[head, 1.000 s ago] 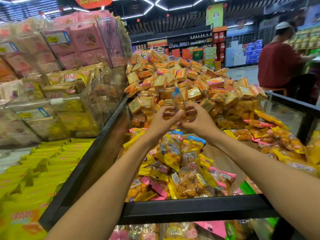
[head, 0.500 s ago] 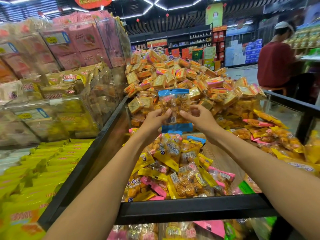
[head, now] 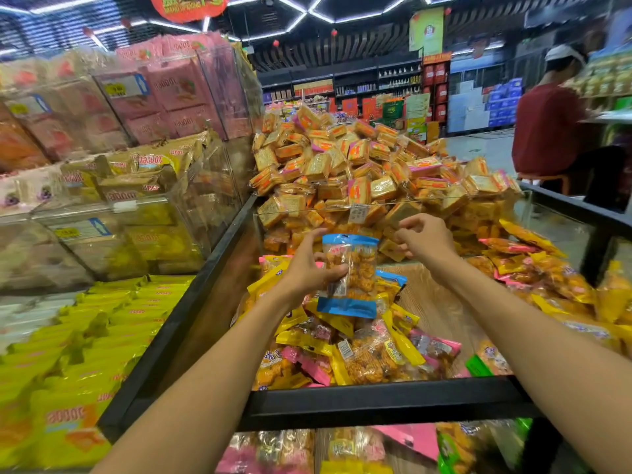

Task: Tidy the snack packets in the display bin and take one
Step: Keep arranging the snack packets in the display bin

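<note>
Left grip (head: pixel 307 268) holds blue-edged snack packet (head: pixel 349 271) over bin (head: pixel 376 398) of yellow/pink packets (head: pixel 369 354); right grip (head: pixel 424 239) loosely curled, empty; label unreadable.

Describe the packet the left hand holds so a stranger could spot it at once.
Find the black-framed display bin. Above its near heap of yellow and pink packets, the left hand holds one blue-edged packet upright. Only it has blue bands top and bottom.

A supermarket is shown. Snack packets (head: pixel 345 172) are heaped in display bins (head: pixel 376 401). Stocked shelves (head: pixel 376 80) are seen behind.
</note>
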Demonstrator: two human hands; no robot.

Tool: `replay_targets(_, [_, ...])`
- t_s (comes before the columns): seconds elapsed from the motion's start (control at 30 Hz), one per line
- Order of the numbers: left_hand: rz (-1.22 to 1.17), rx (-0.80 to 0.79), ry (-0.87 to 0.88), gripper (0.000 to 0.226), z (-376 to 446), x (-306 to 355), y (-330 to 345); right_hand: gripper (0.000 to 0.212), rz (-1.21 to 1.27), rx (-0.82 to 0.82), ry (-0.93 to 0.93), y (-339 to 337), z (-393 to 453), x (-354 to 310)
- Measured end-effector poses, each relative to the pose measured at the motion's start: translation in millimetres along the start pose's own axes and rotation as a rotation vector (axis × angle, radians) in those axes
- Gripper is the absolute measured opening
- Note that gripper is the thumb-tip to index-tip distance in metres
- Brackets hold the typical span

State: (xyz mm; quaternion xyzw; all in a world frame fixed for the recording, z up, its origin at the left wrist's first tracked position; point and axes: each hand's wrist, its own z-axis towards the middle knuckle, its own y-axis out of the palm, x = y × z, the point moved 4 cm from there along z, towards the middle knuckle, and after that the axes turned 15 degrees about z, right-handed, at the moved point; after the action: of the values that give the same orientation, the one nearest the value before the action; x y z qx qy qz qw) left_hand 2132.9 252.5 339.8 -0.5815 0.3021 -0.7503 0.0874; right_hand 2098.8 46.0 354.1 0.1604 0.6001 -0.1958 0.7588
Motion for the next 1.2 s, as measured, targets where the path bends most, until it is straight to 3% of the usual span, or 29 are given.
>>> replay_targets(0.13, [0.198,-0.072,0.008,0.065,-10,-13,9,0.014,-0.021,0.006,0.047,-24,1,-4])
replay_targets(0.23, [0.493,-0.073,0.025,0.061,-10,-21,12,0.019,-0.111,-0.008,-0.004,-49,0,-14])
replay_targets(0.43, [0.772,-0.137,0.004,0.060,-7,-23,14,0.024,-0.245,0.025,-0.042,-106,1,-12])
replay_targets(0.67, [0.770,-0.144,0.002,0.085,-5,-15,13,0.019,-0.348,0.017,-0.044,-158,12,0])
replay_targets(0.77, [0.807,-0.121,0.068,0.073,2,3,24,0.017,-0.499,0.014,-0.094,-181,18,-5])
replay_targets(0.9, [0.881,-0.150,0.192,0.055,37,39,62,0.020,-0.709,-0.064,-0.180,-202,25,2])
replay_targets(1.03, [0.880,-0.220,0.255,0.047,97,64,132,0.029,-1.042,-0.301,-0.197,-204,34,31])
replay_targets(1.2, [0.962,-0.326,0.305,0.041,166,70,234,0.033,-1.096,-0.423,-0.243,-199,40,33])
